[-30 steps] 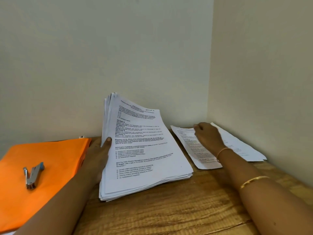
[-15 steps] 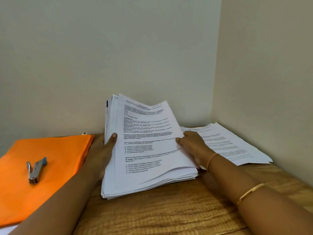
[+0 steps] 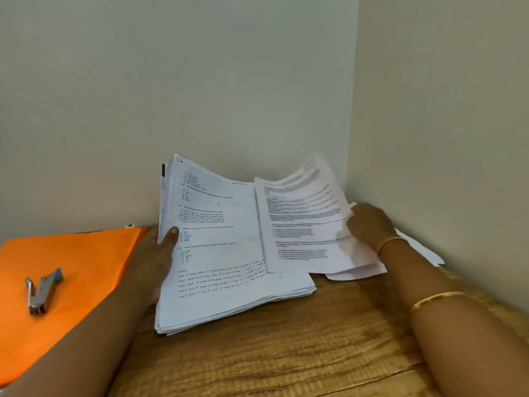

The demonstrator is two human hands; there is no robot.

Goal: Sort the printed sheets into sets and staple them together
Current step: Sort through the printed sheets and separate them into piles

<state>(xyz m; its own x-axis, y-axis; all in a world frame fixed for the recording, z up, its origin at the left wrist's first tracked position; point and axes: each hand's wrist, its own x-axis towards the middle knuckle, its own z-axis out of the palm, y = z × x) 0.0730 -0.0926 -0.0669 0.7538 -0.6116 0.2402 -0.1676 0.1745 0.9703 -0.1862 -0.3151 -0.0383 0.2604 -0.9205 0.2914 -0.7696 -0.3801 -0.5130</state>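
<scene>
We worked at the tabletop (image 3: 286,353).
Our left grip (image 3: 154,259) held the stack (image 3: 223,253); our right grip (image 3: 369,222) pinched a raised sheet (image 3: 303,224) beside it.

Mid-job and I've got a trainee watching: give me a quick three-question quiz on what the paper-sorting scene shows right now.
1. True or false: the stapler lies on the orange folder.
2. Fill in: the left hand holds the big stack with its ____ resting on the top sheet.
3. What grips the raised sheet? A) the left hand B) the right hand C) neither hand

Key: 1 true; 2 thumb; 3 B.
</scene>
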